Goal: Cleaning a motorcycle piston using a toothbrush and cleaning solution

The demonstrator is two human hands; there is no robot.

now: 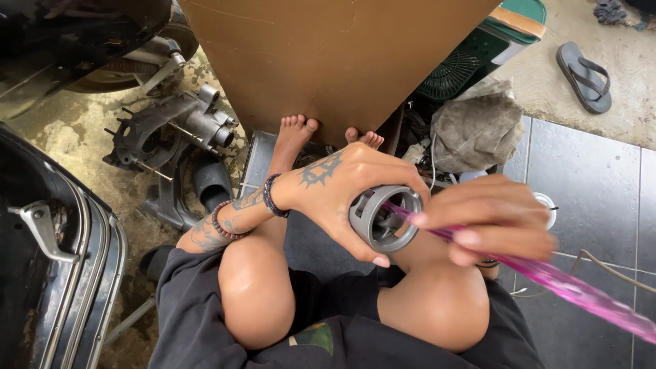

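My left hand (345, 188) is wrapped around a grey metal cylinder (383, 220), holding it above my bare knees with its open end turned to the right. My right hand (488, 219) grips a long translucent pink stick (574, 287), blurred from motion. The stick's tip reaches into the cylinder's open bore. Beaded bracelets sit on my left wrist.
A large brown board (328, 61) stands in front of my feet. A grey engine casing (174, 130) lies on the stained floor at left, beside black vehicle bodywork (55, 273). A dirty rag (475, 130), a green crate (478, 55) and a sandal (584, 75) lie at right.
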